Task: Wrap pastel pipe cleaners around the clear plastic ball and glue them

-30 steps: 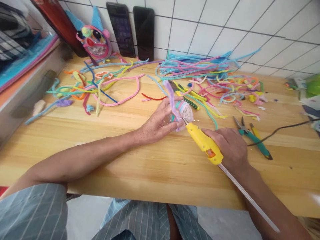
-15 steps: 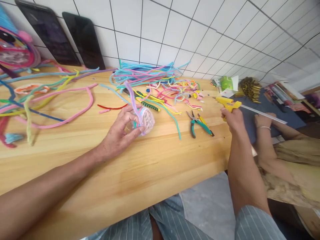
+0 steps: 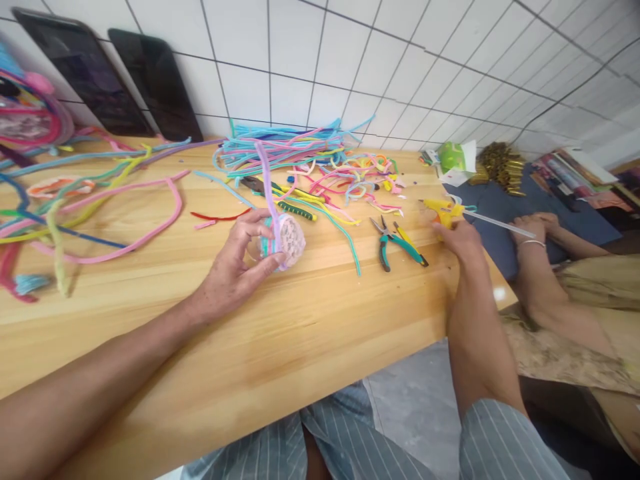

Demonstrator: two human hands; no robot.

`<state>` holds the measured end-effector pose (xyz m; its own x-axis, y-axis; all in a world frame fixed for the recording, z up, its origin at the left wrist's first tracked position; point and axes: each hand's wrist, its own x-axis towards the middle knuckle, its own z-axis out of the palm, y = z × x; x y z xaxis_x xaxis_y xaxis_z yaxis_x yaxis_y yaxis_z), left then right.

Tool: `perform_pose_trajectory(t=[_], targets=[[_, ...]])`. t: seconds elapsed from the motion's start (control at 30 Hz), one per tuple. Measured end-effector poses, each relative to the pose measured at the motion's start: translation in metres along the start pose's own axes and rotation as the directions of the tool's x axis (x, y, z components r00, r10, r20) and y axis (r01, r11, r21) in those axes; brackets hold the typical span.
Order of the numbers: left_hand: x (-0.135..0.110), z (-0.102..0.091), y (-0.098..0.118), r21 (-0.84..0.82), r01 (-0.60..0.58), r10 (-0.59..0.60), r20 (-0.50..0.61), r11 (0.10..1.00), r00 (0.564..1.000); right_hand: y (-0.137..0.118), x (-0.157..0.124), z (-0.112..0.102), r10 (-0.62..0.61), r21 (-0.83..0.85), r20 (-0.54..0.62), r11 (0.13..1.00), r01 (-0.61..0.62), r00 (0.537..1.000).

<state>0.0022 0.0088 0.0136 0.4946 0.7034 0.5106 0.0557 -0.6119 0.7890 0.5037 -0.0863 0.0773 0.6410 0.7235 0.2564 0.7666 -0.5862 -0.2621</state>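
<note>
My left hand [image 3: 243,260] is closed around a small round piece [image 3: 293,241] with a pale, lacy-looking face and a side wrapped in coloured pipe cleaners. From it a lilac pipe cleaner [image 3: 265,173] sticks up and away. My right hand [image 3: 460,241] grips a yellow hot glue gun [image 3: 443,212] near the table's right edge. Its nozzle points left, and a long clear glue stick [image 3: 500,223] juts out behind. Between the hands lie teal-handled pliers [image 3: 393,243] with spread jaws, and a yellow tool [image 3: 407,241] rests against them.
A bundle of pipe cleaners [image 3: 285,147] and cut scraps [image 3: 370,177] lie along the wall. Loose long pipe cleaners [image 3: 125,255] spread over the left side. Two dark phone-like devices [image 3: 155,80] lean on the tiles. A person's hands [image 3: 535,230] rest at the adjoining dark table [image 3: 590,220].
My right hand has brought the glue gun slightly left and down. The lilac pipe cleaner now stands straighter, and my left fingers sit farther from it on the round piece.
</note>
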Motion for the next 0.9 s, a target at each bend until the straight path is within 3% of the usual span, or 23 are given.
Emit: perform_pose_trajectory(t=[0.07, 0.13, 0.2, 0.23, 0.3, 0.37, 0.47, 0.57, 0.8, 0.9], targets=[[0.001, 0.002, 0.002, 0.034, -0.013, 0.014, -0.017, 0.999, 1.0, -0.012, -0.014, -0.014, 0.134, -0.074, -0.017, 0.988, -0.135, 0.991], [0.003, 0.003, 0.002, 0.071, -0.064, 0.065, -0.014, 0.995, 0.998, -0.036, -0.033, -0.026, 0.128, -0.06, 0.004, 0.99, -0.127, 0.992], [0.007, 0.002, 0.002, 0.104, -0.092, 0.091, 0.016, 0.99, 0.996, -0.071, -0.058, -0.033, -0.066, 0.196, 0.054, 0.979, 0.055, 0.996], [0.008, 0.001, 0.001, 0.109, -0.097, 0.094, 0.035, 0.989, 0.995, -0.093, -0.071, -0.034, -0.198, 0.356, 0.076, 0.921, 0.159, 0.977], [0.01, 0.0, 0.001, 0.107, -0.09, 0.083, 0.06, 0.99, 0.995, -0.138, -0.097, -0.033, -0.436, 0.589, 0.12, 0.755, 0.29, 0.892], [0.012, 0.0, 0.002, 0.096, -0.07, 0.063, 0.073, 0.993, 0.995, -0.182, -0.117, -0.026, -0.585, 0.728, 0.158, 0.614, 0.307, 0.795], [0.012, 0.002, 0.003, 0.061, -0.063, 0.059, 0.07, 0.996, 0.996, -0.227, -0.132, -0.009, -0.692, 0.828, 0.127, 0.468, 0.309, 0.71], [0.013, 0.006, 0.0, 0.024, -0.102, 0.101, 0.04, 0.995, 0.994, -0.246, -0.136, 0.006, -0.72, 0.859, 0.082, 0.402, 0.318, 0.689], [0.016, 0.014, -0.005, 0.007, -0.173, 0.173, 0.006, 0.985, 0.985, -0.246, -0.134, 0.025, -0.642, 0.882, 0.082, 0.402, 0.244, 0.762], [0.016, 0.014, -0.005, 0.005, -0.168, 0.168, 0.007, 0.986, 0.986, -0.248, -0.132, 0.031, -0.627, 0.901, 0.124, 0.396, 0.178, 0.769]])
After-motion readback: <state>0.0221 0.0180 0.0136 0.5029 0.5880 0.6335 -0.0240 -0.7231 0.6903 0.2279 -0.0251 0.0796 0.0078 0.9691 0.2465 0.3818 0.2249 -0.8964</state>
